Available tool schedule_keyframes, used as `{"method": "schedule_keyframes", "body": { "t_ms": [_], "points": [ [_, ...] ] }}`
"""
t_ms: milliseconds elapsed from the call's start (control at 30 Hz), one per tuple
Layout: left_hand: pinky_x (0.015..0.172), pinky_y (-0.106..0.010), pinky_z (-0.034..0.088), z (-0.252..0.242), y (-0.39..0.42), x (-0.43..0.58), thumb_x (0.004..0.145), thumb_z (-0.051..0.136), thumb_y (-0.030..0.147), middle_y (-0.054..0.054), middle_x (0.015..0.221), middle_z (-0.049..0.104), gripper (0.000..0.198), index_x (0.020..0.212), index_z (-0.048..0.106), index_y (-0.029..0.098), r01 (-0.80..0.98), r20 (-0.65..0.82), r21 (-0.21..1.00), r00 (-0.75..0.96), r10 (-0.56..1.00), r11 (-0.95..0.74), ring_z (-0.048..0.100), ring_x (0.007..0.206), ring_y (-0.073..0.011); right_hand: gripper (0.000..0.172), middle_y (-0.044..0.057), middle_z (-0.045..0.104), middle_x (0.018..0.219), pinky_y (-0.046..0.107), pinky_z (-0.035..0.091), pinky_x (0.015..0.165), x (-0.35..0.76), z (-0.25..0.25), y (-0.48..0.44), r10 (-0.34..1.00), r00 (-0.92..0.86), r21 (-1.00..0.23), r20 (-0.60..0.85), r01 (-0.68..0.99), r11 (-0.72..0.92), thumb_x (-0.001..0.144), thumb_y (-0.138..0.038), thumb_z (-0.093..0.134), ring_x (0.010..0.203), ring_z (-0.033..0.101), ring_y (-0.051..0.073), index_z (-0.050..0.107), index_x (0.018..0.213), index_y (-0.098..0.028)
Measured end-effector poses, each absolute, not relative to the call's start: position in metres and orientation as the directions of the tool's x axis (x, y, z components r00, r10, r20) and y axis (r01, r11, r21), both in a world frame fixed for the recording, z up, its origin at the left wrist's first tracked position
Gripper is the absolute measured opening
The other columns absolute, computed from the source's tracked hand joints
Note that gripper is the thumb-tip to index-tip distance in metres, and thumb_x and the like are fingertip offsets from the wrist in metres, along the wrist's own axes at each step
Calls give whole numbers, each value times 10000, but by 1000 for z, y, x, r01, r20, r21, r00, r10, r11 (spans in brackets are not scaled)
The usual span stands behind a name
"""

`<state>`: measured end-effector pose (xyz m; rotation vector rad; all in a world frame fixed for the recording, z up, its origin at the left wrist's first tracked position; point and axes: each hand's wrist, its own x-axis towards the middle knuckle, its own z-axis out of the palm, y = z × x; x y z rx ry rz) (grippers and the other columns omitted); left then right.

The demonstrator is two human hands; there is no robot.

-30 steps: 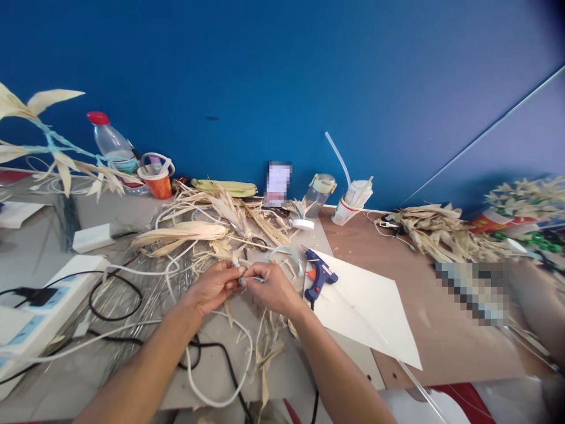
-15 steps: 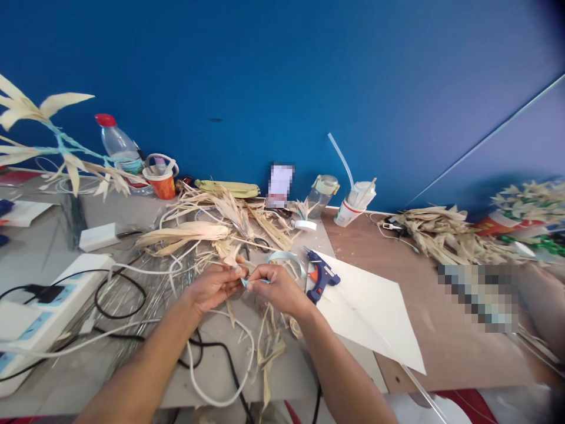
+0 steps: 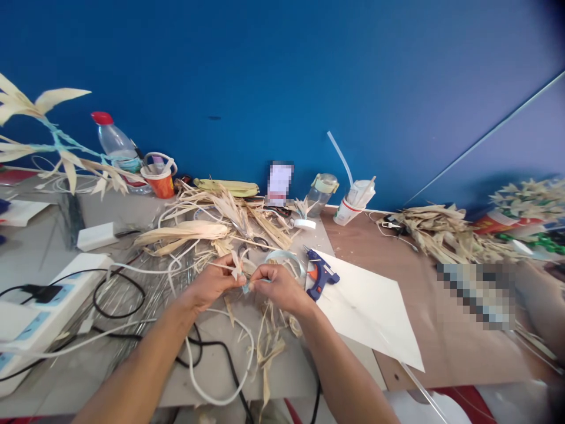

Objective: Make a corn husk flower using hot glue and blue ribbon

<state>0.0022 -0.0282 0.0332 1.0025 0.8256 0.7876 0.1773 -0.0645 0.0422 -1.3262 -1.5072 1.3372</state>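
Observation:
Pinched in my left hand is a small pale corn husk flower. My right hand, just beside it, has its fingers closed on a light blue tape; the tape's short end shows between the two hands. Behind my right hand lies a light blue tape roll, partly hidden. Dark-handled scissors rest among the husk strips beyond my hands. A blue glue gun lies to the right on a white sheet.
Dried corn husks are heaped beyond my hands. A power strip with looping cables is on the left, near a finished husk branch. A bottle and cups stand along the wall. At far right, another person's arm reaches in.
My left hand has turned the husk flower more upright, so its petals now show above the fingers. The light blue tape end between my hands now hangs downward.

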Motion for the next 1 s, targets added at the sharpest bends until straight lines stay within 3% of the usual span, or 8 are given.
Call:
{"method": "schedule_keyframes", "body": {
  "t_ms": [167,333,467,633,800,1000],
  "points": [
    [562,-237,406,32,-28,6,507,790,172,30,625,614,285,705,586,155,-106,-261,941,374,890,321,544,572,-116,98,-37,594,610,241,378,653,167,43,-70,980,-195,-922,-37,384,42,717,-175,548,609,519,119,624,656,-177],
    [554,-256,401,26,-28,13,541,759,221,18,622,621,258,720,585,157,-79,-268,951,274,924,299,551,577,-141,150,-5,626,624,352,304,854,152,39,-74,962,-183,-665,202,696,272,736,-110,514,672,550,147,609,644,-180],
    [561,-242,409,23,-28,19,582,745,224,32,619,589,234,714,562,161,-117,-215,960,276,937,255,542,586,-130,137,24,624,616,350,289,794,145,35,-76,943,-160,-518,293,802,297,754,-128,525,676,544,167,615,664,-177],
    [418,-172,308,27,-32,22,557,792,235,98,492,449,361,635,443,186,-304,-302,872,281,911,383,415,433,-62,167,46,620,619,355,275,763,139,33,-79,905,-197,-414,378,838,355,791,-147,506,654,520,173,614,666,-170],
    [464,-155,401,30,-32,19,572,813,177,44,601,579,332,778,554,161,-431,-385,734,372,844,525,518,500,-67,168,29,650,650,364,286,823,140,36,-76,945,-128,-582,301,760,288,790,-147,532,685,555,175,656,692,-201],
    [482,-180,432,27,-26,8,710,736,268,-17,667,627,201,705,612,110,-509,-342,641,481,807,575,441,445,-36,176,5,710,763,316,375,817,147,38,-69,985,-61,-839,162,517,170,772,-142,551,753,618,176,697,719,-225]
  ]
}}
